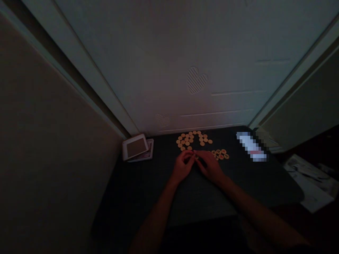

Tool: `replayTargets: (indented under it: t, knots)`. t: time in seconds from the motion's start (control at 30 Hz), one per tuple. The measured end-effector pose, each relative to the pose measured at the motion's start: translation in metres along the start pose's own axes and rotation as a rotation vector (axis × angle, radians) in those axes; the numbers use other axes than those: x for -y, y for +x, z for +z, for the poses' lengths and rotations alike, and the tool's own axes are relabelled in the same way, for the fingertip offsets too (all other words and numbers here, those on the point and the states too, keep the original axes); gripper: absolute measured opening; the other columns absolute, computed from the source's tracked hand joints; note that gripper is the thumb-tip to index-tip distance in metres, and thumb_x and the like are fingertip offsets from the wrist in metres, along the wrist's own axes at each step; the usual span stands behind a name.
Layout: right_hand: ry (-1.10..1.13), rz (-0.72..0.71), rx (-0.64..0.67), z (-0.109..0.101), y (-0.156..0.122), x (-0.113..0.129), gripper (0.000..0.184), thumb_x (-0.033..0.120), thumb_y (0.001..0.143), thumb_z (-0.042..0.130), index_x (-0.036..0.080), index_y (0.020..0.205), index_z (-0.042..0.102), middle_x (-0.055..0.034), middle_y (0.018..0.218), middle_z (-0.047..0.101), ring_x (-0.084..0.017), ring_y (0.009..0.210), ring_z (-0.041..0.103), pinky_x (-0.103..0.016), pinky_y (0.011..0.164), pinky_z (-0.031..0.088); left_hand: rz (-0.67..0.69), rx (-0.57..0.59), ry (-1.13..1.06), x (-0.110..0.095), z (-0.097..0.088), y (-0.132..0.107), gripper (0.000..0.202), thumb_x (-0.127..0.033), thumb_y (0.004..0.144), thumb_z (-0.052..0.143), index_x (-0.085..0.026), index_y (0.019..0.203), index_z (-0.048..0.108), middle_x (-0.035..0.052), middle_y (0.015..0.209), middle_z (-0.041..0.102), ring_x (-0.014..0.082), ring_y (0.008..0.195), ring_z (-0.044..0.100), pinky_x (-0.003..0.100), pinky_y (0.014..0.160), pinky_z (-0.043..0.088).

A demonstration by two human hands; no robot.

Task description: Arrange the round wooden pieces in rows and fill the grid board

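My left hand [183,165] and my right hand [211,165] meet over the dark table, fingers bent and fingertips together. A small pale edge, which looks like a wooden disc [196,158], shows between them; most of it is hidden. Just beyond my fingers lies a loose group of round wooden discs [187,139] with plain faces. Beside my right hand sit several marked discs [221,156] in short rows, with red or black marks too small to read. Part of that group is covered by my right hand.
Two flat framed items [136,147] lie stacked at the table's left end. A bright, pixelated phone-like object [251,146] rests at the right. The dark table [196,197] stands against a pale panel [169,77] with embossed hearts. Low at the right is a white box-like object [312,176].
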State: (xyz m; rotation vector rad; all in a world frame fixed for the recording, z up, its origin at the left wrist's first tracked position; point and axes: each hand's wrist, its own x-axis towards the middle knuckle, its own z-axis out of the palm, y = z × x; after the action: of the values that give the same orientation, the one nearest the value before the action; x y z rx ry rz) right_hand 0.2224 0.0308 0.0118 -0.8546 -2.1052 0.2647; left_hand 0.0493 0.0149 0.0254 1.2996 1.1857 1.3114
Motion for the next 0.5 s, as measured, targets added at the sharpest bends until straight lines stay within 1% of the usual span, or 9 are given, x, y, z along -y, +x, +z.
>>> replayTargets:
  t: [0.13, 0.27, 0.33, 0.4, 0.47, 0.5]
  knots:
    - [-0.024, -0.001, 0.023, 0.001, 0.002, 0.0, 0.043, 0.021, 0.098, 0.053, 0.026, 0.141, 0.05, -0.0108, 0.132, 0.065, -0.027, 0.121, 0.062, -0.051, 0.101, 0.05, 0.033, -0.025, 0.044, 0.002, 0.002, 0.0, 0.021, -0.033, 0.083, 0.071, -0.019, 0.097, 0.063, 0.004, 0.091, 0.072, 0.017, 0.084, 0.07, 0.028, 0.077, 0.054]
    - [-0.038, -0.006, 0.043, 0.002, 0.003, 0.001, 0.046, 0.019, 0.097, 0.052, 0.026, 0.142, 0.049, -0.0109, 0.133, 0.064, -0.027, 0.123, 0.06, -0.052, 0.102, 0.049, 0.061, -0.064, 0.083, 0.003, 0.004, 0.001, 0.021, -0.036, 0.083, 0.072, -0.02, 0.095, 0.065, 0.0035, 0.088, 0.073, 0.017, 0.081, 0.07, 0.028, 0.075, 0.054]
    - [-0.046, -0.003, 0.02, 0.001, 0.003, 0.001, 0.046, 0.022, 0.095, 0.055, 0.026, 0.141, 0.05, -0.0113, 0.131, 0.064, -0.028, 0.122, 0.06, -0.053, 0.101, 0.05, 0.074, -0.081, 0.101, 0.004, 0.004, 0.002, 0.02, -0.037, 0.085, 0.07, -0.02, 0.094, 0.065, 0.0036, 0.087, 0.073, 0.0175, 0.08, 0.07, 0.029, 0.074, 0.054]
    - [-0.064, 0.011, -0.023, -0.001, 0.002, 0.0, 0.047, 0.024, 0.093, 0.059, 0.026, 0.139, 0.051, -0.0116, 0.128, 0.065, -0.029, 0.119, 0.06, -0.053, 0.1, 0.05, 0.102, -0.124, 0.153, 0.005, 0.003, 0.002, 0.019, -0.037, 0.086, 0.069, -0.021, 0.095, 0.065, 0.0037, 0.088, 0.074, 0.0182, 0.082, 0.07, 0.03, 0.076, 0.054]
    - [-0.083, 0.034, -0.064, -0.006, 0.001, -0.002, 0.046, 0.024, 0.093, 0.06, 0.026, 0.138, 0.052, -0.0114, 0.124, 0.066, -0.03, 0.117, 0.061, -0.053, 0.099, 0.05, 0.156, -0.173, 0.27, 0.005, 0.0, 0.002, 0.015, -0.035, 0.087, 0.069, -0.023, 0.096, 0.068, 0.004, 0.091, 0.074, 0.0196, 0.086, 0.069, 0.033, 0.081, 0.052]
    - [-0.091, 0.046, -0.085, -0.009, 0.001, -0.003, 0.045, 0.023, 0.093, 0.06, 0.026, 0.137, 0.053, -0.0112, 0.122, 0.066, -0.029, 0.116, 0.061, -0.053, 0.099, 0.05, 0.189, -0.18, 0.348, 0.005, -0.002, 0.002, 0.013, -0.033, 0.087, 0.069, -0.024, 0.096, 0.069, 0.0041, 0.093, 0.074, 0.0206, 0.088, 0.068, 0.035, 0.084, 0.051]
